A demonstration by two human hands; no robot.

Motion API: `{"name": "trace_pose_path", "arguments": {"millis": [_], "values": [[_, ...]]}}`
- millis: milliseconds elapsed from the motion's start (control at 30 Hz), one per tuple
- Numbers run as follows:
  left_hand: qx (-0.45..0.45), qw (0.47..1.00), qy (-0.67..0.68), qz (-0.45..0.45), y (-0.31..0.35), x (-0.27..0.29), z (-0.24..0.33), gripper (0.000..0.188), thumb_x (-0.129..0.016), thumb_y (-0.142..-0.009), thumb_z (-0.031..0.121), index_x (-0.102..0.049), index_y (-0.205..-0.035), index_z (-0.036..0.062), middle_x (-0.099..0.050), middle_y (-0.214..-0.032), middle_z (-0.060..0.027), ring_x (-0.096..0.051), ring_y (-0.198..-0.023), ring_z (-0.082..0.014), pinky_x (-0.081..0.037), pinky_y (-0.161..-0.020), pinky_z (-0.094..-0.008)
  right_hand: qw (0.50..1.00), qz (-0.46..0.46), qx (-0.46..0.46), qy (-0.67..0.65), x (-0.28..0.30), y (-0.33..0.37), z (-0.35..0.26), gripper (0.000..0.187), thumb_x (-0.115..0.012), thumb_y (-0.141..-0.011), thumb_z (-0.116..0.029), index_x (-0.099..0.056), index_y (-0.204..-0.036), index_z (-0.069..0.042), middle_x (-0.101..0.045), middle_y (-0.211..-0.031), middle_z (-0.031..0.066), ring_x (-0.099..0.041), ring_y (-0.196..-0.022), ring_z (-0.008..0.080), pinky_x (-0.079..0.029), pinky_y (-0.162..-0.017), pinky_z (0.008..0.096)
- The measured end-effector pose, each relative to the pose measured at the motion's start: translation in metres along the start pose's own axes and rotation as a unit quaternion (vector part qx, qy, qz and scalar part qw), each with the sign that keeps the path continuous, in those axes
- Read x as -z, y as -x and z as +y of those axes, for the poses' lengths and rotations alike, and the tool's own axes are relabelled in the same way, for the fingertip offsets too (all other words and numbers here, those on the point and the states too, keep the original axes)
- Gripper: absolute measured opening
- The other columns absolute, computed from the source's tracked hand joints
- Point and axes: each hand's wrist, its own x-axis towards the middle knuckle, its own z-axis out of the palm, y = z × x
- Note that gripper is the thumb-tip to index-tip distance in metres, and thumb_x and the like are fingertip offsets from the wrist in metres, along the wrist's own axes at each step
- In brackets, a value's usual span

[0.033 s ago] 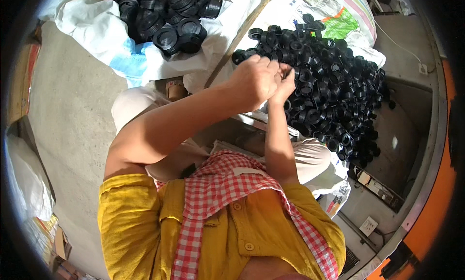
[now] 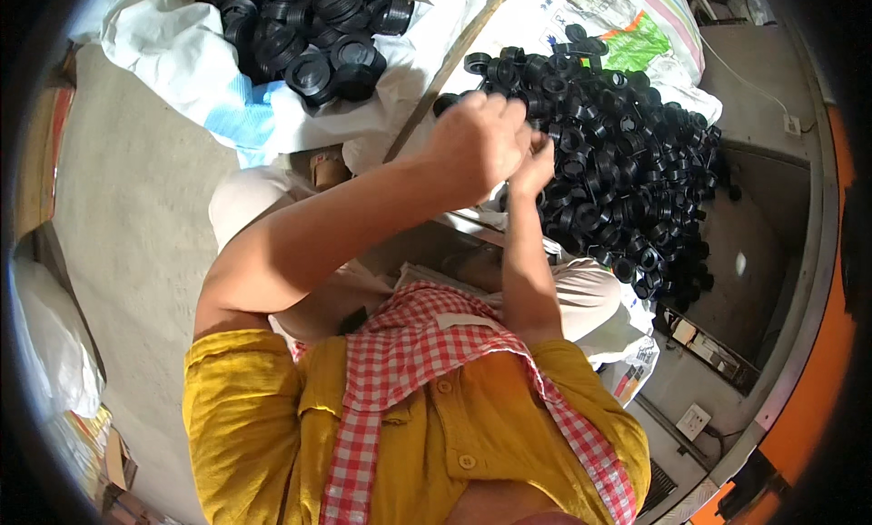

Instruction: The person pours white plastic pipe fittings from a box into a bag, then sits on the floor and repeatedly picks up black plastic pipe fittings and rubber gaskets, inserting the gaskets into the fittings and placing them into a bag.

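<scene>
My left hand (image 2: 479, 145) is curled closed, its knuckles raised, in front of the near left side of a heap of black plastic caps (image 2: 636, 166). Close against it on the right, my right hand (image 2: 533, 169) has its fingers bent inward in a pinch. The two hands meet at the fingertips. Whatever they grip is hidden behind the fingers and partly blurred. The caps in the heap are small, round and ring-like, lying at all angles on a white sack (image 2: 527, 21) with green and orange print.
At the upper left, larger black round caps (image 2: 313, 71) lie piled on a white woven sack (image 2: 163, 57). A thin wooden strip (image 2: 454, 57) runs between the sacks. A grey metal frame (image 2: 813, 280) and a wall socket (image 2: 692, 422) stand right; a cardboard box (image 2: 45, 157) stands far left.
Both hands have shifted very slightly, the right one a little lower, and the gap between the fingers looks different. The heaps stay as they were.
</scene>
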Motion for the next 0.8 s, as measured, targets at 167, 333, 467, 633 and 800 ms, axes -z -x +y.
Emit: {"name": "trace_pose_path", "arguments": {"millis": [167,333,467,633,800], "values": [[0.253,0.909,-0.329,0.046,-0.024,0.058,-0.069,0.040,-0.063,-0.075,0.013,-0.057,-0.113,0.0051,-0.043,-0.114,-0.0166,-0.041,-0.104,-0.0341,-0.035,-0.084,-0.0446,0.952,-0.233,0.074,0.182,0.015,0.036,0.020,0.018,-0.059,-0.087,-0.021,-0.062,-0.101,-0.011,-0.068,-0.092,0.0145,-0.064,-0.083,0.0354,-0.050,-0.073,0.0402],[0.192,0.908,-0.362,0.091,-0.022,0.041,-0.069,0.059,-0.080,-0.066,0.025,-0.058,-0.118,0.0071,-0.055,-0.110,-0.0163,-0.052,-0.105,-0.0293,-0.047,-0.078,-0.0389,0.859,-0.377,0.029,0.345,-0.018,0.052,0.034,0.042,-0.066,-0.078,-0.044,-0.065,-0.107,-0.014,-0.067,-0.091,0.0181,-0.064,-0.091,0.0352,-0.049,-0.080,0.0448],[0.339,0.926,0.159,-0.036,0.006,-0.021,-0.055,0.053,-0.065,-0.083,0.042,-0.061,-0.111,-0.0032,-0.068,-0.089,-0.0194,-0.066,-0.074,-0.0291,-0.053,-0.071,-0.0357,0.938,-0.311,0.002,0.155,0.007,0.055,0.001,0.033,-0.070,-0.079,-0.036,-0.067,-0.094,-0.006,-0.067,-0.076,0.0139,-0.064,-0.068,0.0299,-0.049,-0.065,0.0380],[0.435,0.784,0.418,-0.146,0.020,-0.068,-0.028,0.048,-0.063,-0.080,0.043,-0.064,-0.096,-0.0019,-0.066,-0.083,-0.0173,-0.065,-0.079,-0.0269,-0.050,-0.078,-0.0364,0.962,-0.248,0.079,-0.084,0.065,0.076,-0.079,0.016,-0.072,-0.081,-0.012,-0.063,-0.085,0.001,-0.049,-0.068,-0.0052,-0.041,-0.062,0.0045,-0.036,-0.058,0.0198],[0.494,0.643,0.536,-0.236,-0.004,-0.035,-0.011,0.032,-0.060,-0.080,0.014,-0.059,-0.106,-0.0028,-0.062,-0.085,-0.0106,-0.061,-0.066,-0.0183,-0.052,-0.052,-0.0295,0.958,-0.141,0.018,-0.249,0.092,0.071,-0.058,0.033,-0.072,-0.079,-0.008,-0.064,-0.111,-0.004,-0.063,-0.083,0.0023,-0.054,-0.072,0.0074,-0.045,-0.063,0.0226]]}}
